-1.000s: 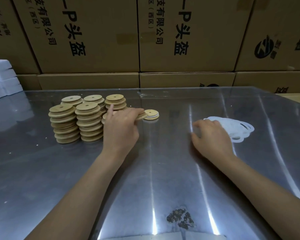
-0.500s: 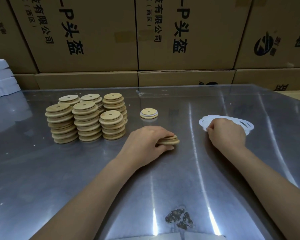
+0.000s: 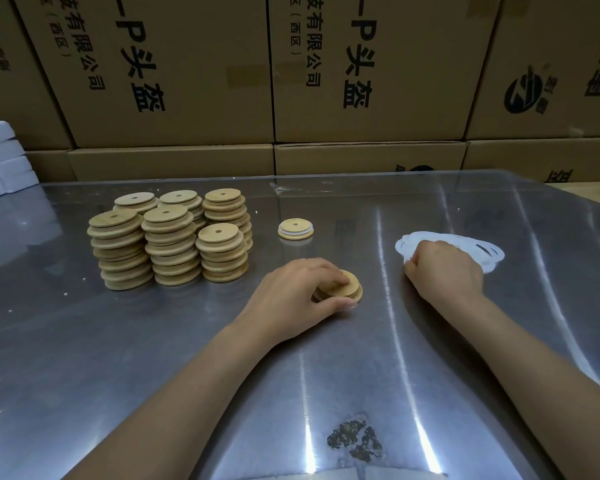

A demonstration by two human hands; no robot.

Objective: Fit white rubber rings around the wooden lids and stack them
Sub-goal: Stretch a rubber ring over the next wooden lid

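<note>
Several stacks of round wooden lids [image 3: 174, 240] stand on the metal table [image 3: 153, 358] at the left. A single lid with a white ring fitted [image 3: 295, 229] lies alone behind my hands. My left hand [image 3: 297, 297] grips a small pile of bare wooden lids [image 3: 347, 289] flat on the table, fingers on top and thumb at the near edge. My right hand [image 3: 442, 275] sits curled on the near left edge of a heap of white rubber rings [image 3: 478, 249]; its fingertips are hidden.
Large printed cardboard boxes [image 3: 361, 81] wall off the far side of the table. White flat boxes [image 3: 0, 161] are piled at the far left. A dark rusty patch [image 3: 355, 439] marks the table's near edge.
My left hand carried a few lids from the stacks to the table's middle and set them down. My right hand moved right onto the heap of rings.
</note>
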